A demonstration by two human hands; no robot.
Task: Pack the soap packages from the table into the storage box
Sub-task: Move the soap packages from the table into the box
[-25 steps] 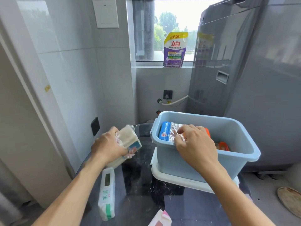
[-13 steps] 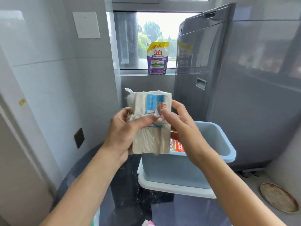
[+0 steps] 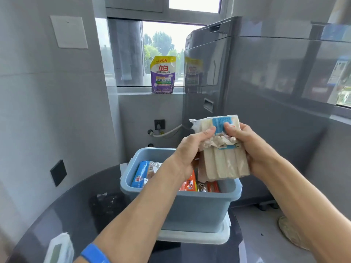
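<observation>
At the desk's (image 3: 62,205) 7 o'clock edge a white-and-green soap packet (image 3: 59,247) lies unpacked, only partly in view. One second ago the left hand (image 3: 187,154) held the beige multi-bar soap pack (image 3: 222,149) alone, low over the desk at 9 o'clock of the storage box (image 3: 190,211), while the right hand (image 3: 252,149) was down inside the box pressing the packs already there. Now both hands have come together above the box, toward its 1 o'clock corner, and share the pack: the left grip is clenched on its left edge with the thumb laid across the blue label, and the right grip grasps its right edge, thumb meeting the other near the crumpled wrapper. The pack stands upright, its lower end just above the rim, over the orange packs (image 3: 191,184) stacked at the box's 3 o'clock side; a blue pack (image 3: 139,174) sits at the 9 o'clock side. The move reads as a hand-over or a straightening of the pack before lowering, so this item is about one step from stowed. With the box already well filled, I judge it must go in on edge or flat on top. The purple detergent pouch (image 3: 163,74) on the sill at 12 o'clock takes no part.
</observation>
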